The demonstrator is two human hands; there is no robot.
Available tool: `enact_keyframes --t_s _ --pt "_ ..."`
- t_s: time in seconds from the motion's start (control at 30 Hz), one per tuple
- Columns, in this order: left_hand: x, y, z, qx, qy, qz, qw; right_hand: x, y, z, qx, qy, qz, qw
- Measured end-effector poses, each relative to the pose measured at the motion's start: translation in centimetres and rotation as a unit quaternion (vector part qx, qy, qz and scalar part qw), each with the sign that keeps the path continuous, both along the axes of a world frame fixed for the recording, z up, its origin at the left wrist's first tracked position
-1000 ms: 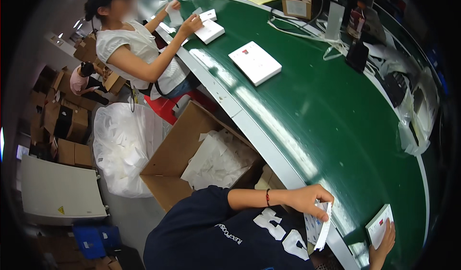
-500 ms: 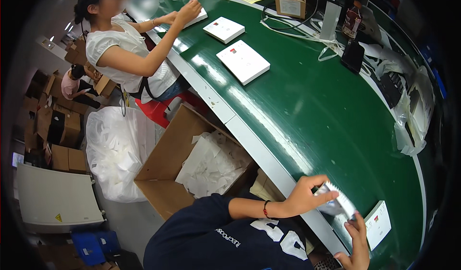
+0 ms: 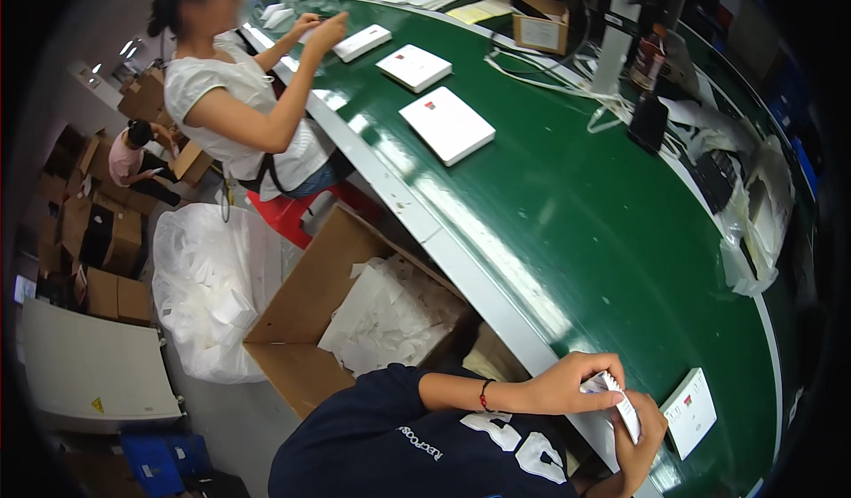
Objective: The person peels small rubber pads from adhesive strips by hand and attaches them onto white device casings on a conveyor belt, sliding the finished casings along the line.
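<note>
Over the near right end of the green conveyor belt [image 3: 567, 206], a small white and silvery packet [image 3: 630, 416] with a jagged edge is tilted up between both hands. My left hand [image 3: 567, 385] pinches its upper end, thumb across the front. My right hand [image 3: 645, 436] is closed round its lower side, and the fingers cover part of it. Just right of my right hand, a flat white box [image 3: 691, 416] with a small red mark lies on the belt. What the packet contains cannot be made out.
Two white boxes, one large [image 3: 448, 126] and one smaller [image 3: 414, 67], lie farther up the belt. Another person [image 3: 239, 99] there handles something near a third box [image 3: 363, 42]. Left of the belt stand a carton of paper scraps [image 3: 292, 307] and a clear plastic bag [image 3: 208, 294].
My right hand has come up and closed on the packet, which is now turned more edge-on. The other person's hands have drawn back from their box.
</note>
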State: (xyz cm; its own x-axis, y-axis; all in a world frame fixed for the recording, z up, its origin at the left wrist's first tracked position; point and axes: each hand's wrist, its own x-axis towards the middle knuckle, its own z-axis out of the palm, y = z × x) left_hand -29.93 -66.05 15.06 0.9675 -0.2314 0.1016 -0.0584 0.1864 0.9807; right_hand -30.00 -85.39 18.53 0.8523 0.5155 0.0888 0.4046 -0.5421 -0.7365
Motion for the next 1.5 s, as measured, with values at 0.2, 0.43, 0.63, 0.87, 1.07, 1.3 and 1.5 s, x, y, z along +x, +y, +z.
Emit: enact_keyframes --t_s 0.2,0.43,0.63,0.87,1.07,1.3,1.5 --pt "-1.9 2.7 0.2 0.014 -0.023 0.065 0.998 -0.4 3.1 1.3 0.044 -0.013 -0.002 0.999" --pt "-1.2 3.3 -0.6 0.013 -0.068 0.054 0.996 -0.2 5.8 2.5 -0.008 -0.037 -0.057 0.998" --pt "1.4 3.4 -0.8 0.001 -0.053 -0.029 0.998 1.7 4.9 1.3 -0.044 -0.041 -0.040 0.997" --pt "3.5 3.3 -1.5 0.017 0.030 -0.080 0.996 3.3 5.2 0.9 -0.007 -0.009 -0.072 0.997" --pt "3.3 2.0 -1.5 0.004 0.046 -0.102 0.994 3.5 3.6 0.7 0.015 -0.003 -0.067 0.998" --pt "2.4 1.7 -2.7 -0.079 0.186 -0.182 0.962 2.9 2.8 0.4 0.060 0.091 -0.054 0.993" --pt "2.4 -0.5 -2.7 -0.162 0.135 -0.193 0.958 2.1 2.4 0.0 0.071 0.052 -0.114 0.990"
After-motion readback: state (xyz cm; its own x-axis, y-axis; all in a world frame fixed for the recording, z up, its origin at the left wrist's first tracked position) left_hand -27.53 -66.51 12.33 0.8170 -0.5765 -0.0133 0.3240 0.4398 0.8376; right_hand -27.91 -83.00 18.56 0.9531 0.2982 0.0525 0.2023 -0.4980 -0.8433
